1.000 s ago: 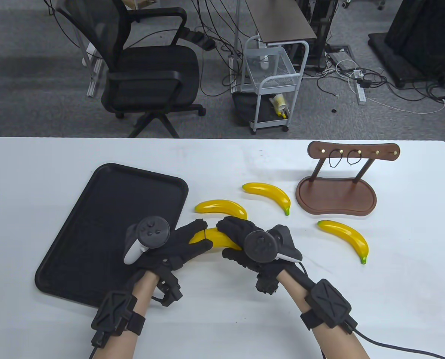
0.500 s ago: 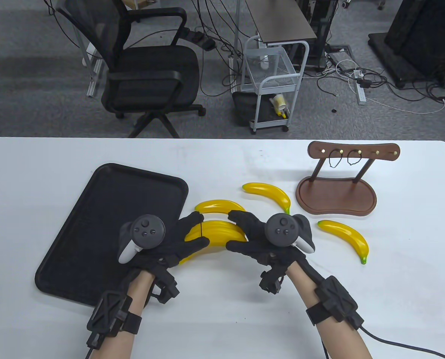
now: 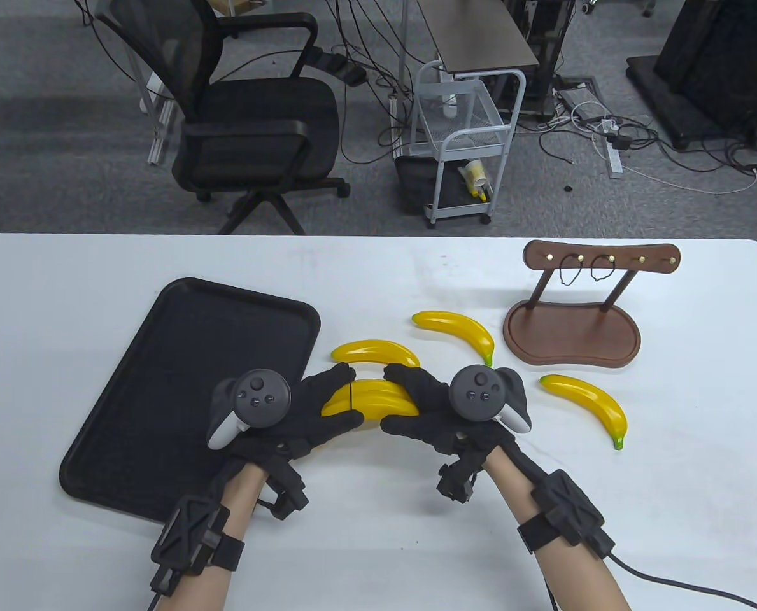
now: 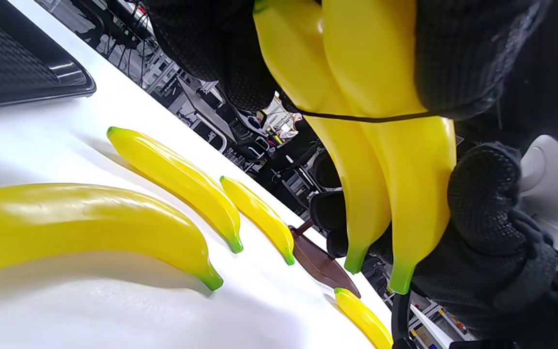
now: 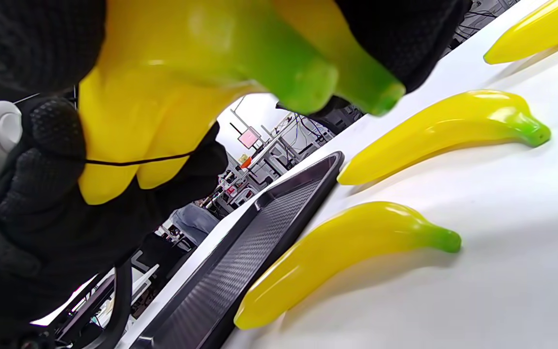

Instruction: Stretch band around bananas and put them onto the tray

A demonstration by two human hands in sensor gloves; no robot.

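Both gloved hands, left hand (image 3: 302,414) and right hand (image 3: 426,407), grip a pair of glossy yellow plastic bananas (image 3: 372,398) held above the table beside the black rectangular tray (image 3: 162,356). The thin black elastic band (image 4: 371,118) sits near one end, so I'd nudge it toward the middle before moving.

We see glossy, smooth plastic-looking bananas (image 4: 380,160) bound by a thin matt black band (image 4: 366,118). Our left hand (image 3: 302,414) and right hand (image 3: 426,407) wear black knitted cloth gloves with a grainy weave. At centre left, the black tray (image 5: 240,271) has a textured matt floor and shinier rim. The white table (image 3: 671,484) looks smooth; the stand (image 3: 572,331) at right looks like polished brown wood.
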